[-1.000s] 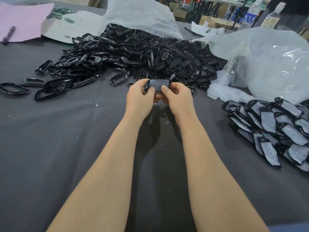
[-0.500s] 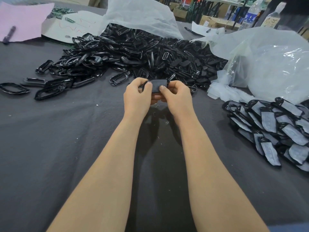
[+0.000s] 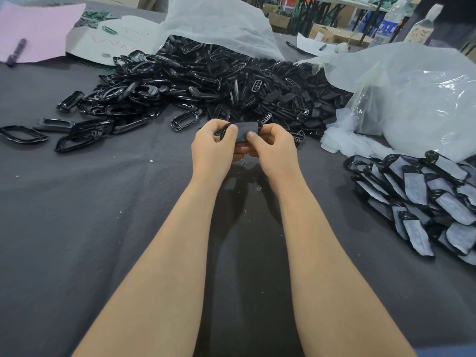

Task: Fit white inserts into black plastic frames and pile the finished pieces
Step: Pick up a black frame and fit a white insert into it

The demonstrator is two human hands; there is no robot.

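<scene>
I grip one piece (image 3: 246, 131) -- a black frame with its insert -- between both hands, left hand (image 3: 213, 148) and right hand (image 3: 273, 152) pinching it, thumbs on top, just before the heap of frames (image 3: 206, 81). The finished pile (image 3: 425, 199) lies right of that heap.

The tabletop (image 3: 77, 228) is dark grey, flecked with tiny white specks. The frames (image 3: 206, 81) are glossy black. The held piece (image 3: 244, 131) is dull grey within a black rim. The pile (image 3: 417, 191) is pale grey-white, edged in black. The bags (image 3: 425, 99) are translucent white. The paper (image 3: 38, 27) is pink. The card (image 3: 116, 39) is off-white with reddish squiggles.
</scene>
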